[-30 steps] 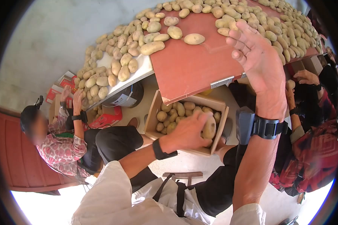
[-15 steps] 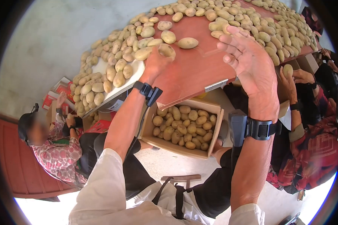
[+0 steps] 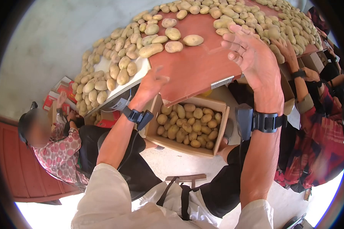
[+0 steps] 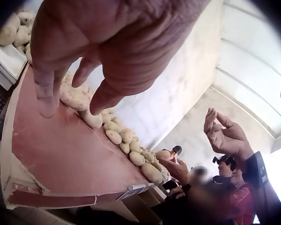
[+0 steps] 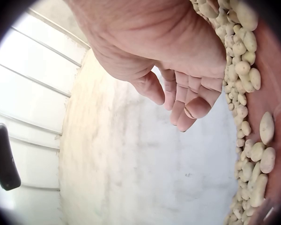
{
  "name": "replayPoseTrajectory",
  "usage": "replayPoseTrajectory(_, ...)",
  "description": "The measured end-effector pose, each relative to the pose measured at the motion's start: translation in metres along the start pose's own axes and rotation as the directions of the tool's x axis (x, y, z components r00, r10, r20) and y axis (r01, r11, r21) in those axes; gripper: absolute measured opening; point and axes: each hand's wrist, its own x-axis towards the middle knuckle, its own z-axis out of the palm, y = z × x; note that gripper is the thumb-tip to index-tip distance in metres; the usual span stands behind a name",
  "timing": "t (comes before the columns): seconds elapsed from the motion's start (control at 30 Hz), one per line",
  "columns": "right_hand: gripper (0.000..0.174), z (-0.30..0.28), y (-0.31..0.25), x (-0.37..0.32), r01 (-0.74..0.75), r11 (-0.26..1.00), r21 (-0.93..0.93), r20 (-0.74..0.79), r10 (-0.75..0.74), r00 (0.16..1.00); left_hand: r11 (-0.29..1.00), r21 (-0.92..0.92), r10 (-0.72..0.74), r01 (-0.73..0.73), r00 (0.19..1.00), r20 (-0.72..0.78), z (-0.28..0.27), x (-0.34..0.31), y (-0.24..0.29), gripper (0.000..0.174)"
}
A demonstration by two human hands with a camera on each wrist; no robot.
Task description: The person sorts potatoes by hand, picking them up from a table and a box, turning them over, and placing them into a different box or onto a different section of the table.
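Your left grip [image 3: 150, 85] has drawn back from the potato [image 3: 174, 46] it was touching half a second ago, and is now over the left edge of the red tabletop [image 3: 202, 66], above its near left corner. Its fingers and thumb are apart and loosely bent, with bare space between them; you hold nothing in it. That potato lies by itself on the red surface near the left edge, well back from the near left corner. It is a short oval, resting flat, its long axis running roughly from left to right. Just to its left, a longer potato [image 3: 151, 50] straddles the left edge, its long axis tilted slightly up towards the right. To its right, an oval potato [image 3: 193, 40] lies apart from it, with its long axis also running roughly left to right.

Your right grip [image 3: 254, 63] is raised over the right part of the tabletop, palm showing, its fingers relaxed and a little bent around nothing. Below the near edge, close to the near left corner, a box [image 3: 168, 141] of potatoes stands in front of you.
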Motion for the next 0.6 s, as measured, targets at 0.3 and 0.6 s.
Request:
replayPoseTrajectory(0.3,0.034,0.018,0.029,-0.038,-0.063,0.672,-0.738,0.399,0.509,0.763,0.985,-0.137,0.084,-0.104,0.986,-0.147,-0.028,-0.027,-0.026,0.062)
replayPoseTrajectory(0.6,0.033,-0.048,0.204,-0.065,0.415,0.039,-0.909,0.292,0.769,0.568,0.918,-0.361,0.136,-0.162,0.986,-0.096,-0.043,-0.043,-0.031,0.058)
